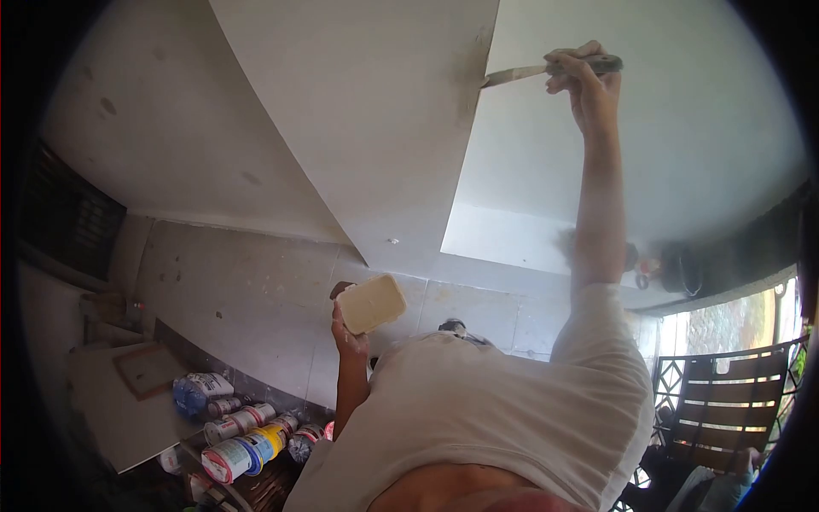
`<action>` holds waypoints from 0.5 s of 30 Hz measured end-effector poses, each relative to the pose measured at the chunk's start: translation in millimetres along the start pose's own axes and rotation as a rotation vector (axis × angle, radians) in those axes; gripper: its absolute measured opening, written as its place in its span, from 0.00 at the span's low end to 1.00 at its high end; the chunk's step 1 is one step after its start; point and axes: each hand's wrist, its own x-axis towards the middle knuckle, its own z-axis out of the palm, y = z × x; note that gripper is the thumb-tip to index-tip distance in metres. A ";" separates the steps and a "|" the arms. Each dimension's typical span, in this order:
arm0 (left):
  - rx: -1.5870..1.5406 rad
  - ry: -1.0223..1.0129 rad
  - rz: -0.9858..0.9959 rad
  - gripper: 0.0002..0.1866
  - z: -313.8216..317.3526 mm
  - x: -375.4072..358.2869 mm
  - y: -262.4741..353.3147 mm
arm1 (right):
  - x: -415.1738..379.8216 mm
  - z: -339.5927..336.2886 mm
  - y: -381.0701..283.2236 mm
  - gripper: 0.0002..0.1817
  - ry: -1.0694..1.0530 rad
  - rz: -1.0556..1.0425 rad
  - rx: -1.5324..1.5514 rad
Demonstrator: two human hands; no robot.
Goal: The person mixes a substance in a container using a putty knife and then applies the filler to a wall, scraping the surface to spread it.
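Observation:
High on the right, my right hand is closed round the dark handle of a putty knife. Its blade points left, with the tip at the edge of a white beam, where a dark smudged patch shows. Lower and nearer my chest, my left hand grips a shallow rectangular tub by its side. The tub's face is cream-coloured, and a small brown piece sticks out behind its upper left corner.
Several paint buckets and a wrapped bundle stand at the lower left, beside a pale board. A slatted chair stands by a metal grille at the right. Tiled surface stretches behind the tub.

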 end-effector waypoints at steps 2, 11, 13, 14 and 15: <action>-0.017 0.012 -0.013 0.26 -4.7 1.5 -1.4 | 2.5 -7.1 -4.0 0.05 0.071 -0.077 0.096; 0.040 0.073 0.015 0.26 -4.2 2.8 -4.7 | -56.9 25.8 -14.4 0.10 -0.052 0.066 -0.284; 0.027 0.076 0.000 0.26 -6.2 2.8 -5.8 | -67.6 46.0 -9.4 0.10 -0.063 0.064 -0.323; 0.017 0.081 -0.022 0.26 -7.5 2.7 -5.4 | -69.1 50.8 -4.6 0.12 -0.067 0.050 -0.287; 0.009 0.086 -0.047 0.26 -7.3 1.2 -4.4 | -65.4 56.6 -6.4 0.12 -0.049 0.062 -0.298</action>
